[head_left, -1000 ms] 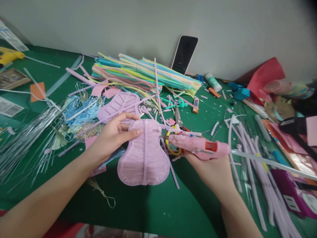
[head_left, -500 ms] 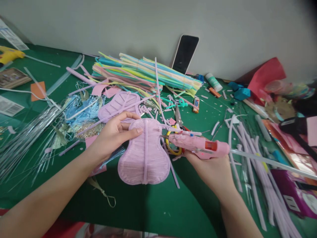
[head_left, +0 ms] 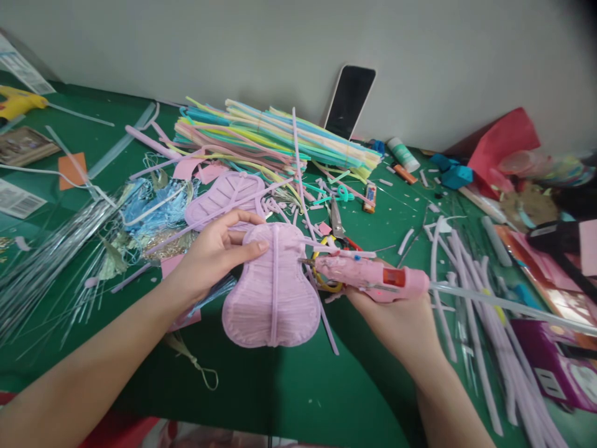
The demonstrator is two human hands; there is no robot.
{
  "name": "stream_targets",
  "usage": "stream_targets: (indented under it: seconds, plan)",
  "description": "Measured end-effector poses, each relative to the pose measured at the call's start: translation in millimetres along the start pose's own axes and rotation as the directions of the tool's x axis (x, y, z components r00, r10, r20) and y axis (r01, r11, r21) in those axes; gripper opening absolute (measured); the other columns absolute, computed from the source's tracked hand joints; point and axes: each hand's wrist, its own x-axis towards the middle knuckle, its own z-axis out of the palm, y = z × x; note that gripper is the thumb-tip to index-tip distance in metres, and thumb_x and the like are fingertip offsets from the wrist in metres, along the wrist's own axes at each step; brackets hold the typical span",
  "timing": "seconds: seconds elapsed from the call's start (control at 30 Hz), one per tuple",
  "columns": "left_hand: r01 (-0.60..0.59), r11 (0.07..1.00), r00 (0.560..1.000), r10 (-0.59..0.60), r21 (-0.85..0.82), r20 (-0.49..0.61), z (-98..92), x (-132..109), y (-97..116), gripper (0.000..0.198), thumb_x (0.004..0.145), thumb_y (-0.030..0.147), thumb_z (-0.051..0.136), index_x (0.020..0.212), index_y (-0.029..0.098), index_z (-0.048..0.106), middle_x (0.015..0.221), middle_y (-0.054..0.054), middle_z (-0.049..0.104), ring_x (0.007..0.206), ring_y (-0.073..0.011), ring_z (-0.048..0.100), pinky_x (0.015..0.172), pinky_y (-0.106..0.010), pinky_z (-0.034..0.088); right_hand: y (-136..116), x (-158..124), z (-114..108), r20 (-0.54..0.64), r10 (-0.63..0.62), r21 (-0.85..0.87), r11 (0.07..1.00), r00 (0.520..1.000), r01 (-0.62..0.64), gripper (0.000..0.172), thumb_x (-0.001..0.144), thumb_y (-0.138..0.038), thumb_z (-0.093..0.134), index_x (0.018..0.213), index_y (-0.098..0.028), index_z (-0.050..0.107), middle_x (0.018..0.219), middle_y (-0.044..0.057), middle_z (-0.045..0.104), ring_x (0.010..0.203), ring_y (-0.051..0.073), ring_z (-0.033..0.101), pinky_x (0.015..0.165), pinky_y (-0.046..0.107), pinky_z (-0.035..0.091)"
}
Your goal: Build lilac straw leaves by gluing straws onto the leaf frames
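My left hand [head_left: 233, 246] grips the upper left edge of a lilac butterfly-shaped piece made of pipe cleaners [head_left: 293, 311], thumb on top. A single stem runs down its middle, and another sticks out from its right side. In my right hand [head_left: 396, 317] is a pink hot glue gun [head_left: 368, 277], its nozzle at the right edge of the piece near the narrow waist. A clear glue stick [head_left: 504, 305] trails from the gun's back. Behind the piece lies a second lilac shape [head_left: 224, 196]. Scissors with yellow and red handles [head_left: 336, 221] lie partly hidden behind the gun.
Bundled colored pipe cleaners [head_left: 275, 137] lie at the back, near a phone [head_left: 349, 99] leaning on the wall. Silver wires [head_left: 56, 274] and blue tassels [head_left: 153, 208] spread on the left. Loose lilac stems [head_left: 489, 323] lie right, beside a purple packet [head_left: 555, 361].
The glue gun's nozzle has shifted slightly down along the right edge of the lilac piece, the gun moving a little left. My left hand and the piece stay in place.
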Motion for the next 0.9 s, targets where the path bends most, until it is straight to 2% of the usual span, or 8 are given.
stream_targets:
  seconds: [0.2,0.33,0.57,0.9]
  plan:
    - [0.011,1.000,1.000,-0.011,0.017,-0.010,-1.1,0.5,-0.2,0.030,0.077,0.021,0.076,0.102,0.021,0.061,0.060,0.008,0.058,0.051,-0.0060,0.051,0.047,-0.014,0.038,2.5,-1.5,1.9,-0.019,-0.019,0.013,1.000,1.000,0.019,0.023,0.072,-0.037,0.066,0.087,-0.022,0.075,0.092,0.006,0.077,0.086,0.026,0.073,0.085,0.037,0.058]
    - [0.013,1.000,1.000,-0.012,0.016,-0.015,-0.5,0.0,0.6,0.030,0.077,0.020,0.076,0.103,0.021,0.061,0.059,0.008,0.058,0.050,-0.0054,0.049,0.048,-0.014,0.039,5.4,-2.2,1.4,-0.024,-0.022,0.006,1.000,0.999,0.022,0.026,0.071,-0.035,0.067,0.093,-0.022,0.075,0.095,0.006,0.077,0.087,0.027,0.073,0.085,0.038,0.058]
    - [0.013,1.000,1.000,-0.013,0.011,-0.015,-0.1,-0.2,0.5,0.029,0.077,0.020,0.076,0.102,0.021,0.061,0.058,0.008,0.057,0.049,-0.0048,0.048,0.049,-0.015,0.040,2.4,-1.0,-0.5,0.024,-0.054,-0.004,0.999,0.998,0.054,0.020,0.073,-0.030,0.066,0.090,-0.024,0.074,0.092,0.004,0.077,0.087,0.026,0.073,0.087,0.038,0.058]
    - [-0.013,1.000,0.999,0.014,0.012,-0.031,0.7,-0.2,1.5,0.029,0.076,0.019,0.076,0.101,0.020,0.062,0.057,0.007,0.058,0.051,-0.0062,0.051,0.049,-0.015,0.041,3.8,-3.0,-0.6,0.031,-0.081,-0.054,0.995,0.996,0.082,0.020,0.075,-0.024,0.064,0.092,-0.023,0.073,0.091,0.003,0.077,0.085,0.023,0.073,0.078,0.032,0.059]
